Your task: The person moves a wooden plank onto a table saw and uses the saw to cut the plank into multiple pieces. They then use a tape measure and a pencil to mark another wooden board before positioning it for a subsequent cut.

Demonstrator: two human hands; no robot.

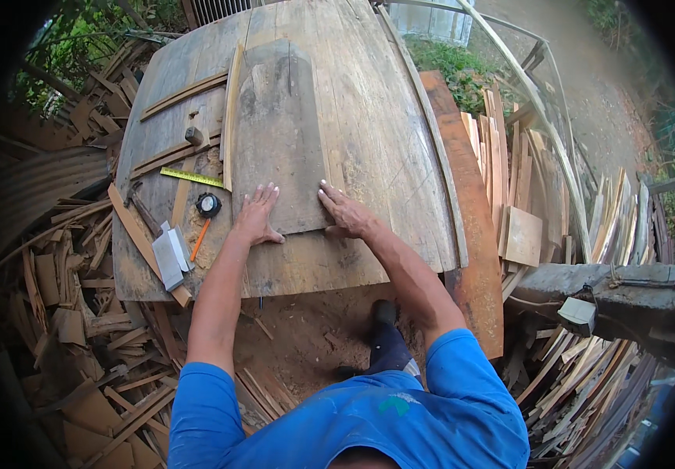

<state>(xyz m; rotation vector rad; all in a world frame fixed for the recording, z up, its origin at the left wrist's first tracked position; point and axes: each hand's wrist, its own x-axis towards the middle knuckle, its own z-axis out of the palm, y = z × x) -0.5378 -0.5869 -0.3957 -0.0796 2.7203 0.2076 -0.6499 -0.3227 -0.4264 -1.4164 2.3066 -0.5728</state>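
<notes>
A weathered, dark grey-brown wooden board point(279, 133) lies flat on a large plank worktable point(368, 156). My left hand point(257, 216) rests on its near left part, fingers spread and pointing away from me, with the thumb toward the near edge. At the near right corner my right hand point(347, 213) has its fingers stretched out along the board's right edge. Part of that hand's underside is hidden. Neither hand grips anything. Left of the board stands a thin wooden strip point(233, 117) along its edge.
Left on the table are a yellow measuring strip point(191, 177), a black tape measure point(208, 205), an orange pencil point(200, 239), a hammer point(146, 209), a whitish metal-looking block point(171, 256) and wooden battens point(185, 95). Scrap wood point(79, 305) piles up at left; a rusty sheet point(470, 234) leans right.
</notes>
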